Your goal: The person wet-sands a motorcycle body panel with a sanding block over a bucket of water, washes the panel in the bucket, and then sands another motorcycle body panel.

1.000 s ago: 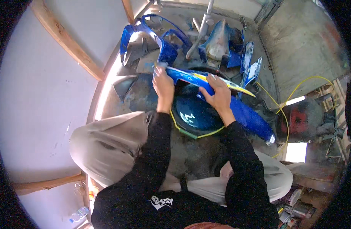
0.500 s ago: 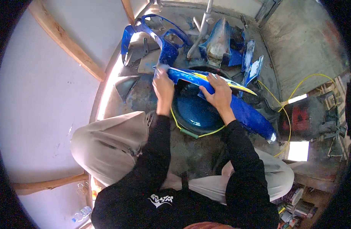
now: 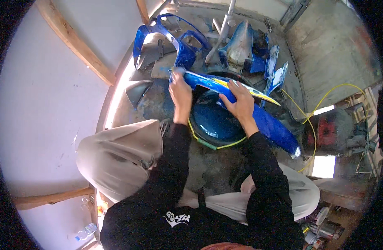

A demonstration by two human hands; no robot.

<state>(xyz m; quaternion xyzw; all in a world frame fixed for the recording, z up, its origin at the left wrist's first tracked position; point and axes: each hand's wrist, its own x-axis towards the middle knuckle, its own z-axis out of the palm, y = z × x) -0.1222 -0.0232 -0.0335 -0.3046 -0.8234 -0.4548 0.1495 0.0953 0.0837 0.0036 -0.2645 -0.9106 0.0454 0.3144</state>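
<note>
A long blue motorcycle body panel [image 3: 208,84] with yellow and white stripes lies across the top of a black bucket [image 3: 192,109]. My right hand [image 3: 242,104] grips the panel right of its middle, fingers over the striped face and thumb along the lower edge. At the panel's left end is my left hand [image 3: 181,96], its fingers closed; a small greyish thing at the fingertips is too blurred to name. Dark liquid [image 3: 210,118] inside the bucket reflects light. A second, plain blue curved panel [image 3: 277,131] reaches out to the right from under my right hand.
Beyond the bucket lie a blue fairing frame [image 3: 181,50], a worn blue-edged panel [image 3: 240,46] and scuffed blue pieces [image 3: 277,73]. A dark triangular piece [image 3: 137,92] is on the left. A yellow hose [image 3: 313,125] curls beside a dark machine [image 3: 331,129] at right.
My left hand has shifted slightly at the panel's left end, with blur at its fingertips in both frames. My right hand keeps its hold, and the panel stays nearly in place.
</note>
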